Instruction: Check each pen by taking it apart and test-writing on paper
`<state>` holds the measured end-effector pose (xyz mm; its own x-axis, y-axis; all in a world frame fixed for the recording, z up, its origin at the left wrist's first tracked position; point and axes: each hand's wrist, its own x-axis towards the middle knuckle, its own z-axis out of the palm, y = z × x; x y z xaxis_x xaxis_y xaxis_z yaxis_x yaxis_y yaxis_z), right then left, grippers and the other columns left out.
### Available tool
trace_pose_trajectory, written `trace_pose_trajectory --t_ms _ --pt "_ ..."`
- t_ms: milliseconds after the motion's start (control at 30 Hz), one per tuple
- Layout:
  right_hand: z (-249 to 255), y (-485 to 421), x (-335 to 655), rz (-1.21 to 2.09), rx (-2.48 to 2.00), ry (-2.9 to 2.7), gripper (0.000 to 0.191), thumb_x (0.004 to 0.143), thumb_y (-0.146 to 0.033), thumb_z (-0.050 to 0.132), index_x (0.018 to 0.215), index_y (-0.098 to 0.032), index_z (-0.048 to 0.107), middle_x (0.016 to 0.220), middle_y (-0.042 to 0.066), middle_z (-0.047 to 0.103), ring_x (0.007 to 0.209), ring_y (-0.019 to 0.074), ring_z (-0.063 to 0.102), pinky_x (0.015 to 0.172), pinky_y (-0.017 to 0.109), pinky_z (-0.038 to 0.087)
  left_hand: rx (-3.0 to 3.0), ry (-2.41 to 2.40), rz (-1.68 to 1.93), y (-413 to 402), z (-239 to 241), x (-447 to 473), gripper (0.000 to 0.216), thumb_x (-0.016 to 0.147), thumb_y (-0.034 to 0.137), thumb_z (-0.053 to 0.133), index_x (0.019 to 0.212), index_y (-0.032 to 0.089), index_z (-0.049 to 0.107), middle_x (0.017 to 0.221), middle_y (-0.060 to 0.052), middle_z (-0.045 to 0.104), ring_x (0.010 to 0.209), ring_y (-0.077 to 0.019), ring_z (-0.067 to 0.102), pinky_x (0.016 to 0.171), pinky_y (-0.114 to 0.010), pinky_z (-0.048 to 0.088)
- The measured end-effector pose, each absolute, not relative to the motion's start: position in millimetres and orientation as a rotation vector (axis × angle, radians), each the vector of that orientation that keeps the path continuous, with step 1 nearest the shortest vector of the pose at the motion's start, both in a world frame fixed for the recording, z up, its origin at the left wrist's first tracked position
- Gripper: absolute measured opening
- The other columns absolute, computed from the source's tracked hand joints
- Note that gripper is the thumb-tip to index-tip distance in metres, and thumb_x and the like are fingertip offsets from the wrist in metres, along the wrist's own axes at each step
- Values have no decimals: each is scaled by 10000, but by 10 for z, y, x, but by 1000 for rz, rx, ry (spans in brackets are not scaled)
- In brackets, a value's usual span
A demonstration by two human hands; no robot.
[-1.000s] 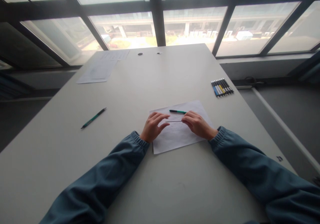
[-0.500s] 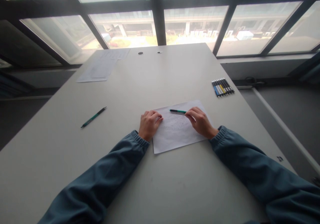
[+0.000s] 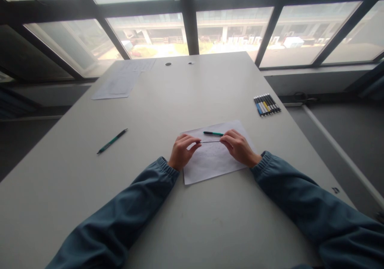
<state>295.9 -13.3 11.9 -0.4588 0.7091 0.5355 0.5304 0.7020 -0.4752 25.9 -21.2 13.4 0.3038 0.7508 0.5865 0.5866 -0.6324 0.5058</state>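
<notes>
A thin dark rod that looks like a pen refill stretches level between my two hands, above a white sheet of paper. My left hand pinches its left end, with a small dark bit showing at the fingertips. At the other end, my right hand grips it between thumb and fingers. Just beyond lies a green and black pen barrel, its right end hidden behind my right fingers. Faint marks show on the paper.
Another green and black pen lies to the left on the white table. Several pens in a row rest at the right edge. Printed sheets lie at the far left, before the windows.
My left hand has lifted off the paper's edge and closed on the left end of the refill. The refill has shifted nearer me, away from the green barrel.
</notes>
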Motion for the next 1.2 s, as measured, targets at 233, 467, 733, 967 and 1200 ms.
trace_pose_trajectory --t_ms 233,467,733,967,1200 --pt "150 -143 2960 278 -906 -2207 203 1021 -246 495 932 -219 676 913 77 640 891 213 554 782 350 479 2404 1200 1219 -201 100 248 110 886 326 725 934 231 749 891 -39 757 847 -189 657 843 -374 515" --pt "157 -139 2969 228 -915 -2231 227 1025 -228 473 934 -218 680 907 80 637 882 213 542 768 356 473 2428 1179 1204 -200 102 250 107 897 315 713 956 234 749 905 -41 757 858 -188 652 835 -372 509" --pt "148 -143 2955 269 -783 -2260 199 1016 -200 487 947 -222 672 921 76 650 879 206 554 765 354 485 2531 1128 1065 -222 146 259 78 913 287 690 952 229 725 891 -25 747 863 -182 634 836 -362 476" --pt "155 -124 2957 308 -766 -2171 147 991 -239 555 1072 -224 677 945 74 668 887 218 573 786 373 509 2547 1162 1047 -245 202 290 76 917 254 653 872 225 707 840 -12 729 839 -170 624 836 -355 463" --pt "39 -30 3000 172 -1194 -2082 304 997 -191 466 1224 -213 667 1148 125 648 1062 288 531 908 467 457 2494 1217 1087 -233 187 282 92 911 272 649 867 231 718 831 -22 724 838 -179 627 839 -362 478"
